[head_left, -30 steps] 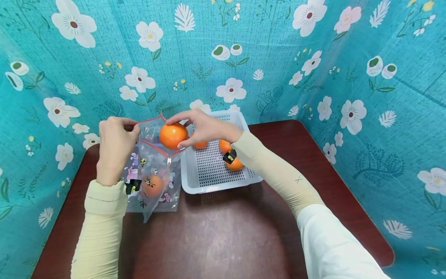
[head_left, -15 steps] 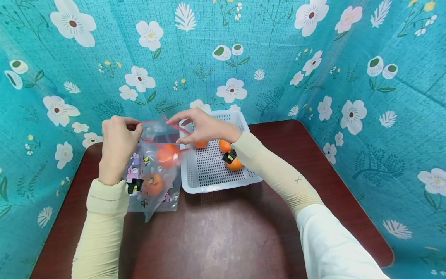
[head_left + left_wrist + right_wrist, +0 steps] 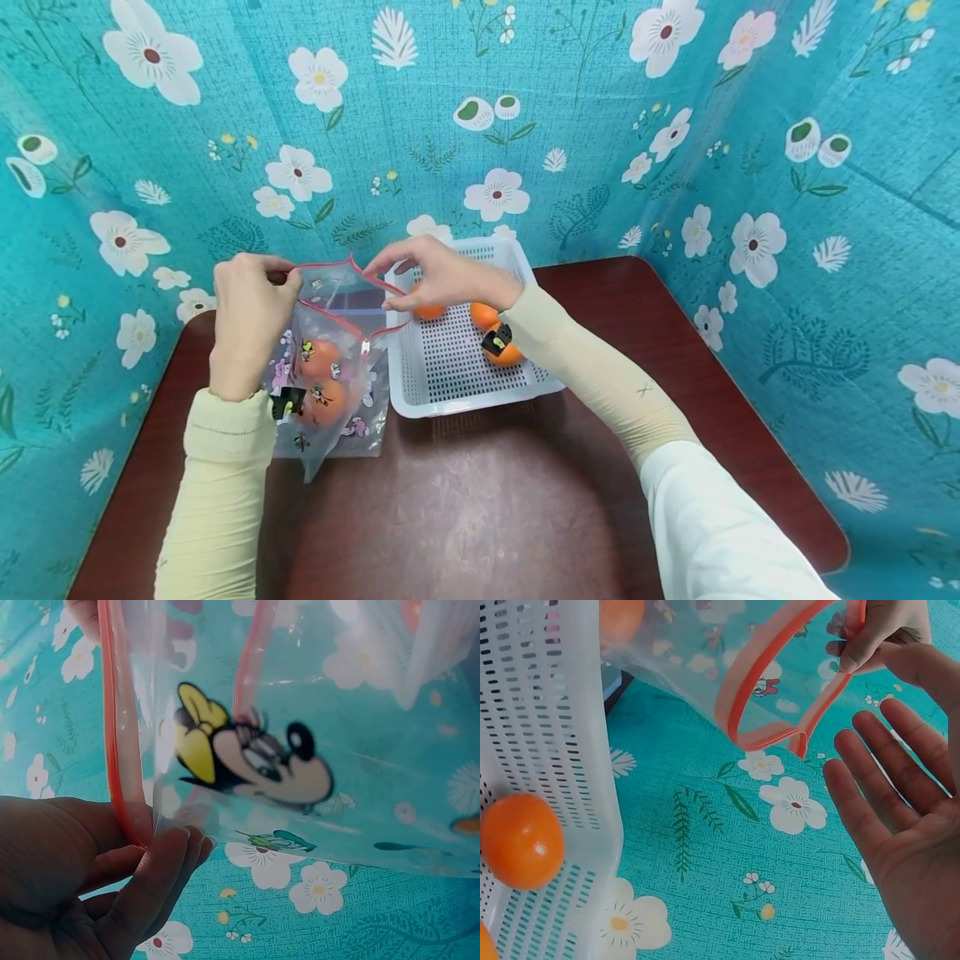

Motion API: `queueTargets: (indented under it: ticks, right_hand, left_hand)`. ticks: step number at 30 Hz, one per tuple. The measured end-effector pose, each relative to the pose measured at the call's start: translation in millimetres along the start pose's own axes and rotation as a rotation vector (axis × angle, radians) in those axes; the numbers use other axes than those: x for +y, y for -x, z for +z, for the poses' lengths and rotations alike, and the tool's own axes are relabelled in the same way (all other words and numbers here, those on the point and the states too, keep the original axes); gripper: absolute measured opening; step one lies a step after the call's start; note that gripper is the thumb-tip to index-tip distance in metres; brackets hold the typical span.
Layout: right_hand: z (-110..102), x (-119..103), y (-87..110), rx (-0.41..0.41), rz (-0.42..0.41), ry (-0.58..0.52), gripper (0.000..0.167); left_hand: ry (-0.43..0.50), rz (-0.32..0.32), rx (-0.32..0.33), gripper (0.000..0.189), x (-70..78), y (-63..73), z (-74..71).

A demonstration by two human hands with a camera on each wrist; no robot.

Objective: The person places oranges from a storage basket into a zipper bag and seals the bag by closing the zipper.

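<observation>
My left hand (image 3: 251, 312) pinches the red zip edge of a clear cartoon-printed zip bag (image 3: 348, 333) at its left corner. In the left wrist view, the thumb and fingers of that hand (image 3: 112, 877) meet on the bag's corner. The bag's mouth gapes, and inside it lie an upper orange (image 3: 320, 358) and a lower orange (image 3: 327, 402). Beside the right end of the mouth is my right hand (image 3: 450, 271), holding nothing. Its fingers are spread and relaxed in the right wrist view, apart from the red rim (image 3: 742, 682).
Right of the bag stands a white perforated basket (image 3: 457, 407) with a few oranges (image 3: 502, 354) in it, partly hidden by my right arm. Flat printed plastic (image 3: 369, 446) lies under the bag on the dark red table (image 3: 480, 517). Floral teal cloth (image 3: 420, 100) hangs behind.
My right hand has let go of an orange at the bag's mouth. That orange dropped into the bag and now lies above the other one. Both hands have stayed nearly in place.
</observation>
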State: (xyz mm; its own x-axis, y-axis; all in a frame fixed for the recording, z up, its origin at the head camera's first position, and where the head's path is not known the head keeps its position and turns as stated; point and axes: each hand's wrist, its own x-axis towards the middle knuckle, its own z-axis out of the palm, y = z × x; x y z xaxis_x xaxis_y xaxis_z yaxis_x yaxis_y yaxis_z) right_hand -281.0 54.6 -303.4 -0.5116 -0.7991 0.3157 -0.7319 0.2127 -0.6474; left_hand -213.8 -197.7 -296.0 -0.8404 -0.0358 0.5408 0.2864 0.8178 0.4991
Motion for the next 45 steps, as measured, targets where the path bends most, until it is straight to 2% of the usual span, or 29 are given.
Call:
queueTargets:
  ticks: [8, 12, 18, 23, 27, 32, 36, 41, 45]
  right_hand:
    - [5.3, -2.2, 7.7, 0.016, -0.002, -0.027, 0.018]
    - [10.7, -11.1, 12.4, 0.002, 0.001, -0.031, 0.013]
    - [25.4, -29.8, 15.7, -0.019, -0.016, 0.052, 0.039]
    - [39.7, -48.7, 19.1, -0.044, 0.095, 0.218, 0.043]
    - [52.5, -58.5, 21.4, 0.002, 0.202, 0.309, 0.049]
    - [65.3, -62.0, 22.9, 0.089, 0.253, 0.334, 0.052]
    - [71.3, -62.9, 22.8, 0.131, 0.281, 0.327, 0.043]
    - [74.3, -61.3, 20.6, 0.124, 0.314, 0.279, 0.016]
    - [74.0, -58.0, 18.2, 0.108, 0.306, 0.217, 0.015]
  left_hand:
    - [0.009, -0.006, 0.013, 0.021, -2.9, 0.4, -1.0]
    - [0.006, -0.005, 0.022, 0.021, -3.1, 1.0, -0.3]
    - [0.002, -0.012, 0.023, 0.021, -2.9, 0.5, -0.5]
    - [-0.001, -0.02, 0.023, 0.022, -2.7, 0.2, -0.6]
    - [-0.003, -0.028, 0.02, 0.023, -2.1, 0.7, -0.4]
    - [-0.004, -0.021, 0.02, 0.022, -0.6, 1.8, -0.8]
    - [-0.008, -0.024, 0.014, 0.022, -0.2, 3.0, -2.3]
    - [-0.028, -0.028, 0.018, 0.023, -0.2, 3.7, -4.7]
    - [-0.034, -0.024, 0.033, 0.023, -0.3, 4.4, -6.6]
